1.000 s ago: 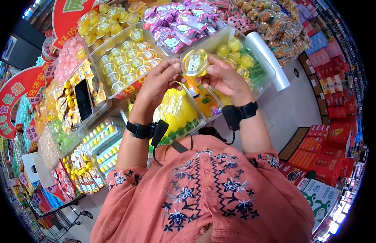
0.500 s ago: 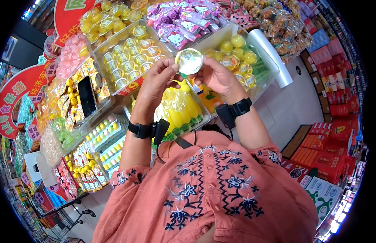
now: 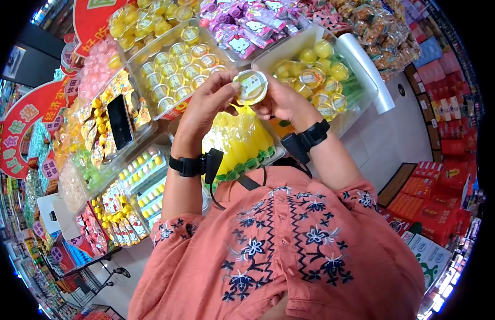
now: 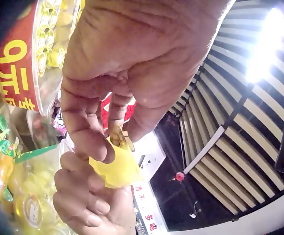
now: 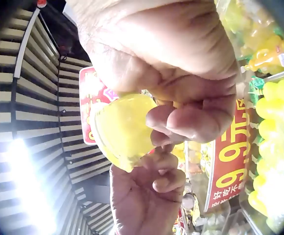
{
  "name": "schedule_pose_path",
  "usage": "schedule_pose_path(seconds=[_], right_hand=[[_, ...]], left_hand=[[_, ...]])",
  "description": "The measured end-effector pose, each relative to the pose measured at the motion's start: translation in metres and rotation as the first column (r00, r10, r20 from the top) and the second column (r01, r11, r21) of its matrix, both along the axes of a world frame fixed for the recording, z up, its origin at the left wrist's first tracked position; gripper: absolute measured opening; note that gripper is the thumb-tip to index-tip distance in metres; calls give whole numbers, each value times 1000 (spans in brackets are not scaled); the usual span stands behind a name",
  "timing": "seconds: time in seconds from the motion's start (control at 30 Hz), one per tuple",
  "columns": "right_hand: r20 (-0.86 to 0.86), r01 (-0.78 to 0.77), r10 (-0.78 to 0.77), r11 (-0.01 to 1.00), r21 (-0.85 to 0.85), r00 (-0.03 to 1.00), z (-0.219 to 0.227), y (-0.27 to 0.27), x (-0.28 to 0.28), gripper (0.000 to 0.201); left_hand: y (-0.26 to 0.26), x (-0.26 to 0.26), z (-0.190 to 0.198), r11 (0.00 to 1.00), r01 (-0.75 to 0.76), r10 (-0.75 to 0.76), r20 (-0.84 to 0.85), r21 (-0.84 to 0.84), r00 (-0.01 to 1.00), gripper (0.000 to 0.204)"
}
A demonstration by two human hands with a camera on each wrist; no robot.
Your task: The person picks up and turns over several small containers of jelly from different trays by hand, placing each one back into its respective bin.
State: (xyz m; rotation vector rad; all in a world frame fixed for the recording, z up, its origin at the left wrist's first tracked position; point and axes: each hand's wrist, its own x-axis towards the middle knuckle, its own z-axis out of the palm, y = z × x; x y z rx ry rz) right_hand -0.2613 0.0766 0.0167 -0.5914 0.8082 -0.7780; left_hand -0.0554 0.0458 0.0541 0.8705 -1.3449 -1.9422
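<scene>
Up in front of the chest, both hands hold a yellow jelly cup with a round printed lid facing the head camera. My left hand pinches its left rim, thumb over the lid's edge. On the opposite side my right hand grips the cup with curled fingers. From the right wrist view, the cup's smooth yellow underside bulges out beside the fingers. Below the hands lies a bin of long yellow pouches with green ends.
A clear bin of similar jelly cups stands behind the left hand, another bin of yellow cups to the right. A black phone lies on snack packs at left. A plastic roll leans along the right bin; red boxes are stacked beyond the aisle.
The cup has turned in the hands: its lid flashed with glare half a second ago and now shows its print. Both hands keep hold. The scene has shifted slightly rightward in view.
</scene>
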Motion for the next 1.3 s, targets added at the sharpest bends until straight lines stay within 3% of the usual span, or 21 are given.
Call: schedule_pose_path(seconds=[0.13,0.57,0.73,0.77,0.9,0.93,1.07,1.17,1.3], right_hand=[[-114,76,-74,997,13,991,6,1,7,61],[-156,95,-85,994,58,984,6,-8,0,58],[-15,118,-118,993,-11,993,7,-22,3,58],[18,118,-117,992,-36,993,6,-25,3,58],[33,144,-142,988,-52,989,8,-28,-6,56],[35,154,-152,987,-50,988,6,-27,-10,55],[64,181,-178,982,-46,982,0,-18,-20,51],[83,201,-198,979,-27,977,-3,-13,-25,49],[54,222,-222,975,-4,974,5,-5,-31,49]], left_hand=[[0,0,-1,1000,-13,13,1,24,1000,27],[-21,2,-19,987,13,-5,-50,159,999,23],[-40,2,-18,985,-19,44,-142,173,989,29],[-48,4,-18,983,47,-3,-244,176,970,35],[-109,29,-36,973,-149,191,-259,174,947,39],[-119,31,-25,968,-198,233,-264,152,936,37],[-196,65,-48,900,-416,431,-129,127,893,28],[-225,78,-60,877,-472,477,-46,88,878,26],[-270,94,-105,871,-490,487,64,39,871,29]])
